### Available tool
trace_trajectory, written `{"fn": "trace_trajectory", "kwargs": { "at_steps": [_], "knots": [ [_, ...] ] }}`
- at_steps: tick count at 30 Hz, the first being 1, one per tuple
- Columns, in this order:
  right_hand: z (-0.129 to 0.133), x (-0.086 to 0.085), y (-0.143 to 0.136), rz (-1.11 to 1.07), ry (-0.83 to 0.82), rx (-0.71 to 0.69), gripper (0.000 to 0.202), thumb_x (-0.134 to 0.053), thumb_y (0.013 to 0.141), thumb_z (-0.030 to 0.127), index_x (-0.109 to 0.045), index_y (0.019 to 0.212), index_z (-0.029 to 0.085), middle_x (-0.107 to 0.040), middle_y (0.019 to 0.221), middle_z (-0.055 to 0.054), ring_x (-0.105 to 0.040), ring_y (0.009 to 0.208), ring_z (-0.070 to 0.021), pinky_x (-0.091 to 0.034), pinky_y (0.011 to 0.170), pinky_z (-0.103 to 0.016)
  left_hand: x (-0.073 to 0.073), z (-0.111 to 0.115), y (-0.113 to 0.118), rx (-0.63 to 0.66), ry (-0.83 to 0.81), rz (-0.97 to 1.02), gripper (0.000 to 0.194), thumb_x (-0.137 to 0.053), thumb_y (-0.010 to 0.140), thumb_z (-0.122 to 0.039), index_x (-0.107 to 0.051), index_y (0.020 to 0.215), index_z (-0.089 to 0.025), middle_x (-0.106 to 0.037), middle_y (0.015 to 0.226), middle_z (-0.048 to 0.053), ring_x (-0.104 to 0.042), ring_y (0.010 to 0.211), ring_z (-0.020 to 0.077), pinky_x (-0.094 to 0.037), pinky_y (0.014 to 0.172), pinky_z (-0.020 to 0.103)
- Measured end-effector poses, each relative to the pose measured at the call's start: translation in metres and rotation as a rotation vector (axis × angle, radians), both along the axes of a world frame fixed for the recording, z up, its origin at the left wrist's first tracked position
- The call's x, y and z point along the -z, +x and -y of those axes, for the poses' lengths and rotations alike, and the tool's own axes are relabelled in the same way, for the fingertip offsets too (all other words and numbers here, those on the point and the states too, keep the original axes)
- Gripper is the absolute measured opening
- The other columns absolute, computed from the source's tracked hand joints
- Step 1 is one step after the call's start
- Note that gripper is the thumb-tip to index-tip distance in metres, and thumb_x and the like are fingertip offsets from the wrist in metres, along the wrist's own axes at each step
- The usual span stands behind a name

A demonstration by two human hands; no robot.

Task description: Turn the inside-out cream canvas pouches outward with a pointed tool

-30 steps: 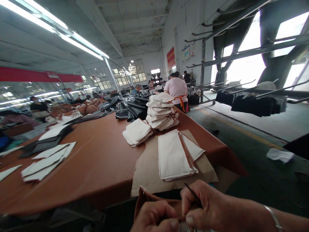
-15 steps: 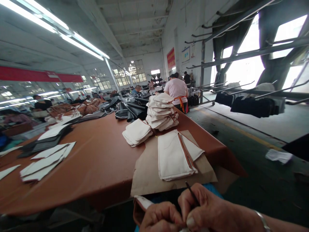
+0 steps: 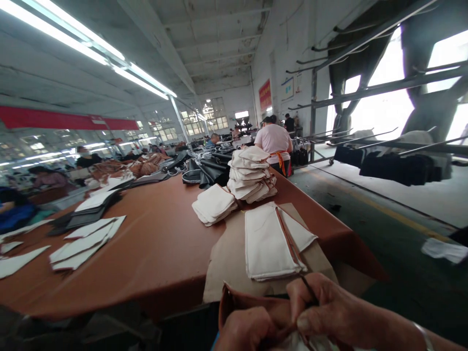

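**Both hands closed on a brown leather piece at the table's near edge**

The right hand (image 3: 329, 312) pinches a thin dark tool (image 3: 308, 288) (only its tip shows) against the brown leather piece (image 3: 252, 304). The left hand (image 3: 248, 331) grips the same piece from below, fingers curled shut. Just beyond, a flat stack of cream cloth pieces (image 3: 268, 243) lies on brown paper (image 3: 226, 258) on the reddish-brown table (image 3: 157, 243). Farther back stands a taller pile of folded cream pieces (image 3: 252, 175).

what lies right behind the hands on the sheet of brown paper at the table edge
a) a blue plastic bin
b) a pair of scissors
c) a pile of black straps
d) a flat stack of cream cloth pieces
d: a flat stack of cream cloth pieces rests on the sheet of brown paper, just beyond the right hand and left hand.
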State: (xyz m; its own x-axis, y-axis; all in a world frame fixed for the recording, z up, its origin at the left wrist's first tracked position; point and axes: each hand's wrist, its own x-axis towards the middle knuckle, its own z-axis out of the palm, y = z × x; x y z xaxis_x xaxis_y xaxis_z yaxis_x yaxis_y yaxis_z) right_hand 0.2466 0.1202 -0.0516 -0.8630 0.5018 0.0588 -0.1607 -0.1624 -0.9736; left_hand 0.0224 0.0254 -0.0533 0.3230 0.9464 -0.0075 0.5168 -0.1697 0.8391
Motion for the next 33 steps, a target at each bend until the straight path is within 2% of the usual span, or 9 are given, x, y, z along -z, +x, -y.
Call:
{"fn": "trace_trajectory", "kwargs": {
  "at_steps": [3,9,13,16,19,22,24,28,33],
  "knots": [
    [-0.013,-0.001,0.015,-0.006,0.040,0.100,0.032,-0.079,0.076,0.040,-0.067,0.076,0.010,-0.058,0.067,-0.001,-0.045,0.059,-0.0080,-0.031,0.054,-0.020,0.001,-0.006,-0.023,0.089,0.002,-0.146,0.069,-0.042,0.078,-0.085,-0.040,0.062,-0.018,-0.036,0.064,-0.004,-0.033,0.058,0.0089,-0.020,0.049,0.023],
    [-0.053,0.025,0.035,0.288,0.293,0.125,0.028,-0.075,0.076,0.038,-0.069,0.078,0.011,-0.060,0.070,-0.002,-0.049,0.064,-0.0129,-0.035,0.059,-0.023,0.007,-0.016,-0.045,0.090,0.313,-0.256,0.069,-0.019,0.087,-0.079,-0.042,0.061,-0.019,-0.042,0.058,-0.001,-0.038,0.056,0.0117,-0.024,0.056,0.027],
    [-0.044,-0.007,0.018,0.434,0.724,0.219,0.031,-0.077,0.073,0.029,-0.072,0.101,0.015,-0.068,0.094,-0.006,-0.060,0.086,-0.0209,-0.043,0.078,-0.028,-0.004,-0.018,-0.023,0.132,0.446,-0.524,0.032,-0.050,0.091,-0.043,-0.058,0.072,-0.019,-0.064,0.073,0.003,-0.050,0.061,0.0130,-0.026,0.055,0.027],
    [-0.013,-0.035,-0.015,0.242,0.652,0.150,0.050,-0.078,0.075,0.036,-0.066,0.120,0.018,-0.067,0.115,-0.007,-0.061,0.103,-0.0238,-0.044,0.091,-0.029,-0.017,-0.021,0.001,0.106,0.337,-0.646,0.006,-0.065,0.077,-0.023,-0.068,0.080,-0.019,-0.069,0.078,0.003,-0.053,0.061,0.0142,-0.024,0.052,0.028],
    [0.010,-0.032,-0.043,0.229,0.527,-0.028,0.044,-0.078,0.068,0.024,-0.069,0.111,0.017,-0.070,0.098,-0.002,-0.062,0.086,-0.0184,-0.047,0.074,-0.022,-0.032,-0.019,0.003,0.087,0.098,-0.430,0.008,-0.062,0.079,-0.022,-0.067,0.075,-0.017,-0.058,0.068,-0.001,-0.048,0.061,0.0115,-0.027,0.054,0.023],
    [0.007,-0.010,-0.050,0.304,0.476,0.013,0.029,-0.081,0.063,0.023,-0.071,0.088,0.013,-0.061,0.069,0.003,-0.050,0.063,-0.0103,-0.034,0.054,-0.018,-0.046,-0.011,-0.026,0.091,-0.334,-0.180,0.039,-0.060,0.086,-0.048,-0.050,0.065,-0.017,-0.034,0.059,-0.005,-0.028,0.053,0.0075,-0.019,0.047,0.022],
    [-0.005,0.004,-0.043,0.230,0.354,0.043,0.029,-0.085,0.063,0.030,-0.067,0.076,0.011,-0.055,0.064,0.004,-0.045,0.060,-0.0087,-0.030,0.052,-0.019,-0.051,-0.004,-0.052,0.086,-0.525,-0.068,0.050,-0.066,0.077,-0.064,-0.052,0.069,-0.017,-0.032,0.059,-0.006,-0.023,0.053,0.0073,-0.015,0.047,0.023],
    [-0.034,0.023,-0.028,0.065,0.151,0.098,0.035,-0.082,0.070,0.041,-0.064,0.077,0.011,-0.055,0.068,0.002,-0.046,0.063,-0.0103,-0.034,0.057,-0.022,-0.053,0.001,-0.084,0.052,-0.529,0.193,0.057,-0.081,0.064,-0.060,-0.068,0.089,-0.011,-0.047,0.072,-0.002,-0.035,0.066,0.0102,-0.024,0.059,0.023],
    [-0.058,0.036,-0.020,0.121,0.364,0.201,0.028,-0.080,0.070,0.036,-0.065,0.075,0.013,-0.058,0.077,-0.001,-0.052,0.073,-0.0146,-0.040,0.065,-0.025,-0.055,-0.009,-0.059,0.000,-0.397,0.330,0.050,-0.081,0.068,-0.048,-0.067,0.096,-0.008,-0.051,0.079,0.000,-0.036,0.070,0.0102,-0.025,0.060,0.022]
  ]
}}
